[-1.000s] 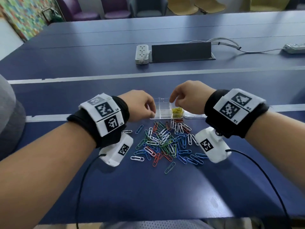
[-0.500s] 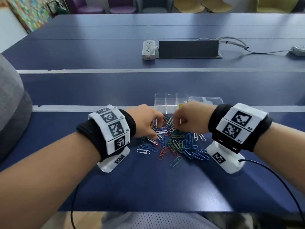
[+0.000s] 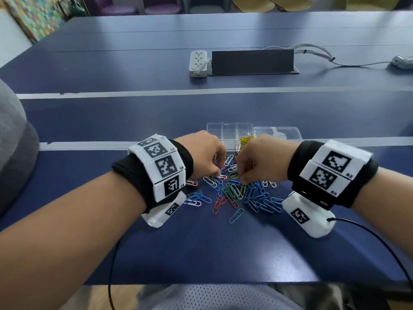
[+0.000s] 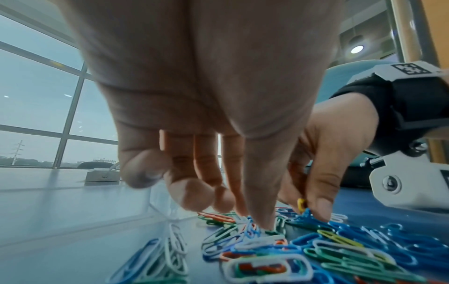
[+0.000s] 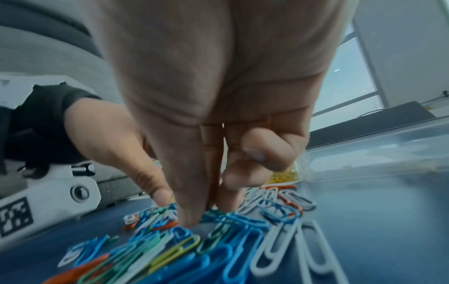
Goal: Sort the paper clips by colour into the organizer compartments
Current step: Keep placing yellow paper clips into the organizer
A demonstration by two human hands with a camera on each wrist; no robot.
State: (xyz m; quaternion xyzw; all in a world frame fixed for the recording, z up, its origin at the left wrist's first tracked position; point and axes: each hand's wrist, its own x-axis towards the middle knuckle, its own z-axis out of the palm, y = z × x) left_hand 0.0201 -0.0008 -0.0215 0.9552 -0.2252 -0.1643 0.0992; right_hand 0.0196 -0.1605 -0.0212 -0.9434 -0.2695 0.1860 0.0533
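Observation:
A pile of mixed blue, green, red, white and yellow paper clips (image 3: pixel 237 193) lies on the blue table. Just behind it stands the clear organizer (image 3: pixel 230 130), with yellow clips (image 3: pixel 245 139) in one compartment. Both hands reach down into the far side of the pile, fingers curled. My left hand (image 3: pixel 218 174) has thumb and index tip closing on a white clip (image 4: pixel 245 221) in the heap. My right hand (image 3: pixel 241 179) pinches a yellow clip (image 4: pixel 301 204) between thumb and fingers just above the blue clips (image 5: pixel 243 221).
The organizer's clear lid (image 3: pixel 279 133) lies to its right. Far back sit a white power strip (image 3: pixel 197 63), a black cable box (image 3: pixel 252 61) and a second strip (image 3: pixel 402 61) with cords. The table's front edge (image 3: pixel 201 284) is near my body.
Both hands have come back from the organizer down onto the pile. Since half a second ago they have stayed there, fingertips working among the clips.

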